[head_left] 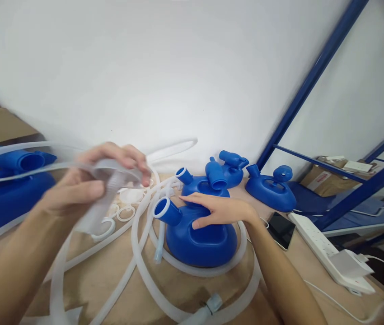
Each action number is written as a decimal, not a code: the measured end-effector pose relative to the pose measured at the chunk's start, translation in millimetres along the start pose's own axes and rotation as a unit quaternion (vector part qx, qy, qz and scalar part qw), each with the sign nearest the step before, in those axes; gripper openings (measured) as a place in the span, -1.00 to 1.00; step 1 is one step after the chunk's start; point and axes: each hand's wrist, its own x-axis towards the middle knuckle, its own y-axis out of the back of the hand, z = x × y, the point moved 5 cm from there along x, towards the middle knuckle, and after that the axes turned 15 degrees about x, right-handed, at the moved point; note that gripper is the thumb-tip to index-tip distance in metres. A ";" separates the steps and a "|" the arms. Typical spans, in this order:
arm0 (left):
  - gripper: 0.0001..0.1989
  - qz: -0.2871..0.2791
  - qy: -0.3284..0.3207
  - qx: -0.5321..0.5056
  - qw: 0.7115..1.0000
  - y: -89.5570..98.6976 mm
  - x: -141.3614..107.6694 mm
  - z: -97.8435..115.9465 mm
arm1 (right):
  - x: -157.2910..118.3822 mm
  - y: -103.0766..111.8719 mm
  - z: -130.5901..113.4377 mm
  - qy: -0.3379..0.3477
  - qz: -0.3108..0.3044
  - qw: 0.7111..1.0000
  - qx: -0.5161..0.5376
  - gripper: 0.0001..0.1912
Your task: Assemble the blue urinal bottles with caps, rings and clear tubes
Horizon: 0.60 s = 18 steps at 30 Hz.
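My left hand (86, 180) is raised at left of centre, fingers curled around a translucent funnel-shaped plastic piece (92, 216). Motion blurs that piece, so its exact shape is unclear. Over the handle of the nearest blue plastic urinal bottle (199, 253) lies my right hand (215, 210), fingers stretched and thumb apart. This bottle stands upright, its white-rimmed neck (165, 210) tilted up to the left. Translucent hose (142, 266) loops around it. White rings (126, 213) lie on the table below my left hand.
More blue bottles stand behind (195, 185), at right (269, 194) and at far left (9, 198). A phone (282, 229) and a white power strip (317, 243) with a plugged-in charger lie right. A cardboard box (2, 122) sits left; a blue metal frame (300, 104) rises right.
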 end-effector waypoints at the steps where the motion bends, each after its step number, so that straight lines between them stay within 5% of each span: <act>1: -0.59 -0.049 -0.017 0.013 0.999 -14.0 3.3 -7.9 | -0.9 -3.0 -0.3 -0.022 -0.017 0.999 -0.018 -0.05; 3: -0.63 -0.097 -0.006 -0.012 0.995 -30.2 8.5 -32.4 | -1.2 -8.1 2.8 -0.064 -0.037 0.995 -0.063 -0.01; 7: -0.77 -0.104 0.053 0.037 0.992 -29.0 12.9 -78.2 | -1.9 -12.3 11.0 -0.078 -0.008 0.994 -0.080 -0.03; 10: -0.83 -0.104 0.039 0.174 0.979 -18.1 15.9 -87.9 | -4.9 -14.3 15.7 -0.076 0.011 0.996 -0.048 -0.03; 15: -0.83 -0.009 0.014 0.316 0.949 -3.6 20.5 -95.5 | -5.2 -14.0 18.5 -0.089 0.030 0.994 -0.060 0.00; 18: -0.80 -0.044 -0.002 0.360 0.932 -15.2 16.8 -105.4 | -2.9 -11.8 20.6 -0.095 0.028 0.993 -0.069 0.00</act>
